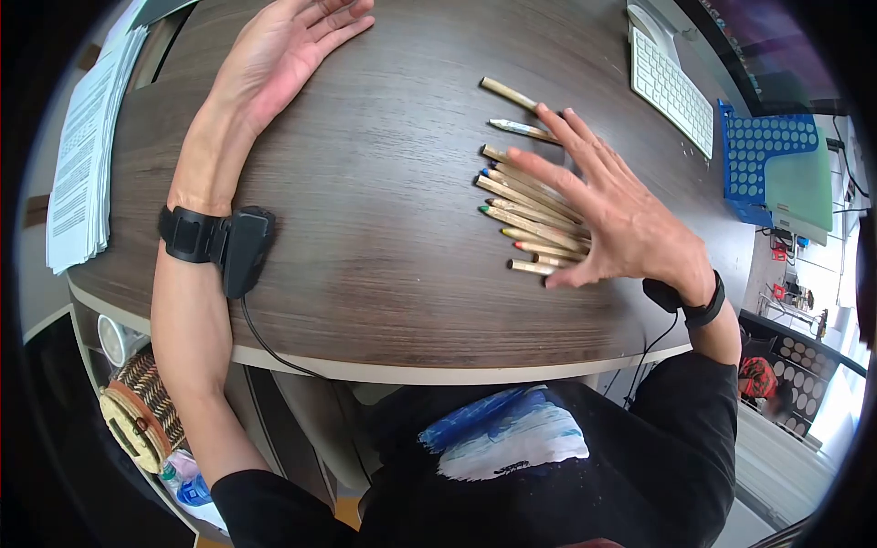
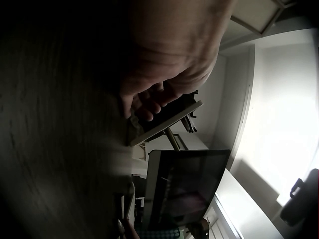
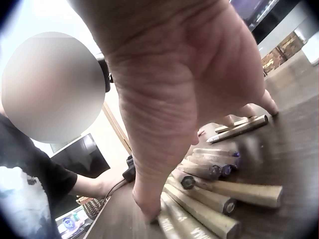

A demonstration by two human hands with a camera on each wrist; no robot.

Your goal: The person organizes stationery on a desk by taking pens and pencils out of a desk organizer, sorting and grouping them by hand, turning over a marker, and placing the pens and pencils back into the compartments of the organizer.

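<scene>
My right hand (image 1: 621,219) spreads its fingers wide over a loose bundle of coloured pencils (image 1: 528,215) on the desk. The thumb is at the near edge of the bundle, and the fingertips reach toward its far side. Several pencils show coloured tips; others turn blunt ends outward. A white-tipped pencil (image 1: 514,126) and a plain-ended pencil (image 1: 505,90) lie apart from the bundle, near the fingertips. In the right wrist view, pencil ends (image 3: 214,196) fan out beneath the palm. My left hand (image 1: 290,47) lies at the far left of the desk, fingers loosely bent, holding nothing.
A white keyboard (image 1: 671,91) stands at the back right, before a monitor (image 1: 776,55). Beside it is a blue perforated holder (image 1: 744,160). A paper stack (image 1: 87,164) lies at the left. The desk's pale front edge (image 1: 420,373) runs close to my body.
</scene>
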